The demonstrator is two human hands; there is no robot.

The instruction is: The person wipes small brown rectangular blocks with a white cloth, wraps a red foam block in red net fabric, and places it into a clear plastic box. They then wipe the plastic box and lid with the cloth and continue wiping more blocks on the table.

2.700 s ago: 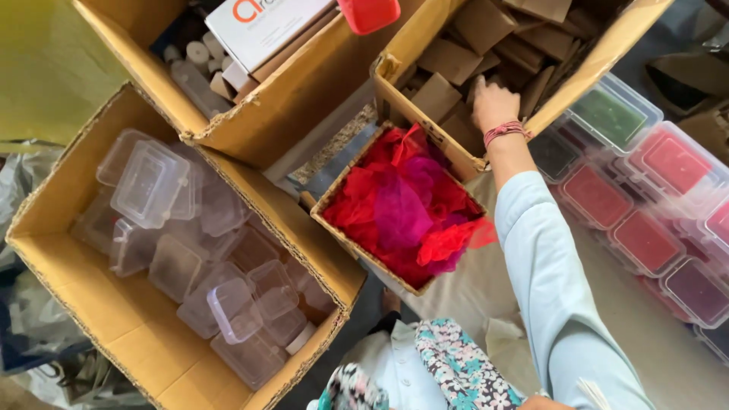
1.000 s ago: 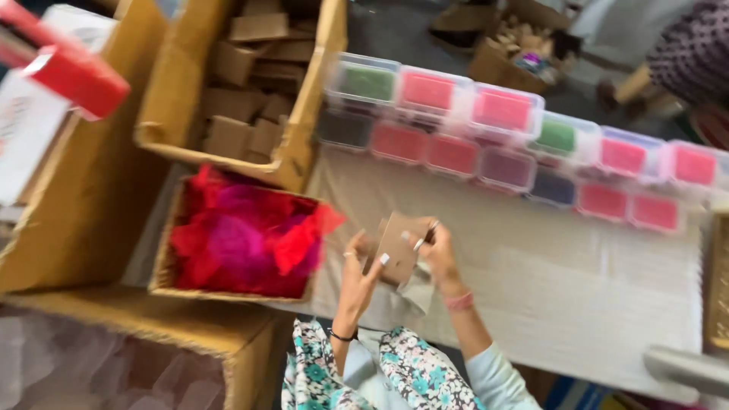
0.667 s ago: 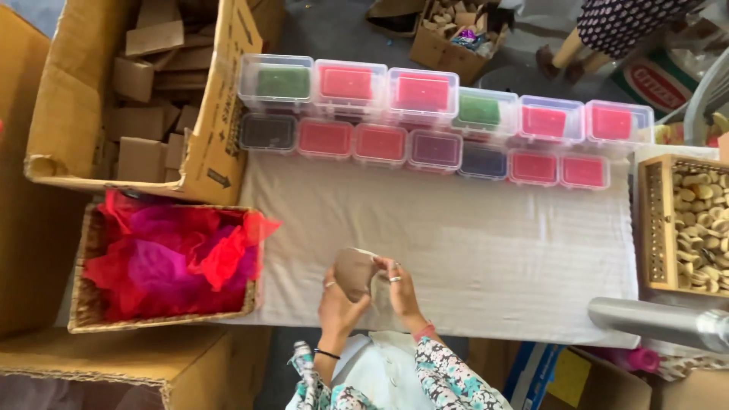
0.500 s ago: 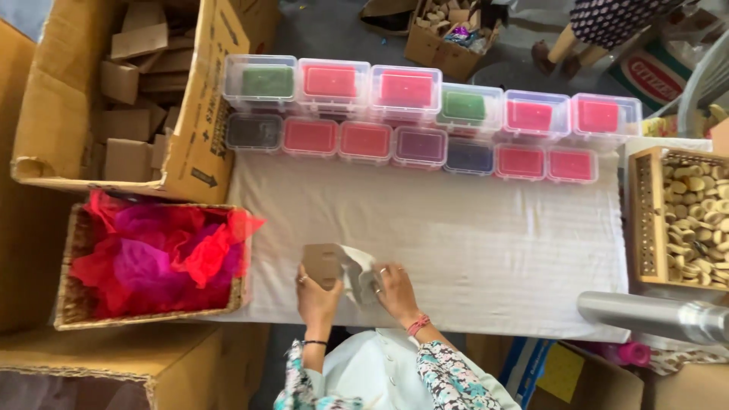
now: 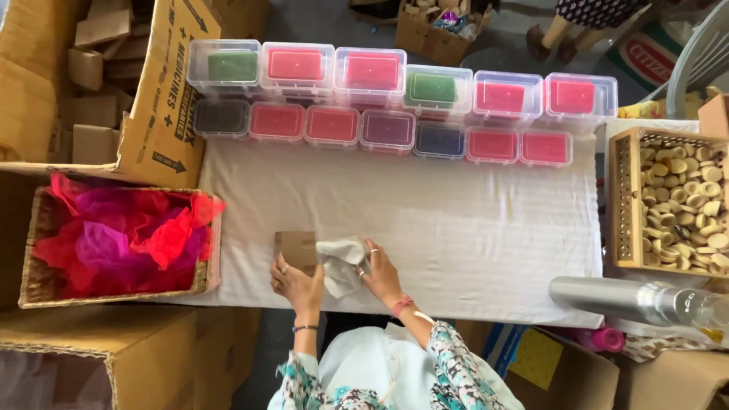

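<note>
- now the left hand [image 5: 295, 275] holds a small brown box [image 5: 296, 249] by its near edge, fingers closed on it, just above the white cloth [image 5: 456, 220].
- right beside that grip, the right hand [image 5: 380, 272] pinches a crumpled white paper [image 5: 340, 262], which touches the box's right side.
- both hands sit at the near edge of the table, close together, the box between them and a little to the left.
- judging by this, the step in hand is fitting the paper to the box; whether it goes in or comes out i cannot tell.
- a next move would call for a steady left grip while the right works the paper.
- well left of the hands lies a basket [image 5: 34, 285] of red and pink tissue [image 5: 129, 239]; far ahead, rows of lidded tubs [image 5: 387, 129]; off right, a tray of wooden discs [image 5: 680, 205].
</note>
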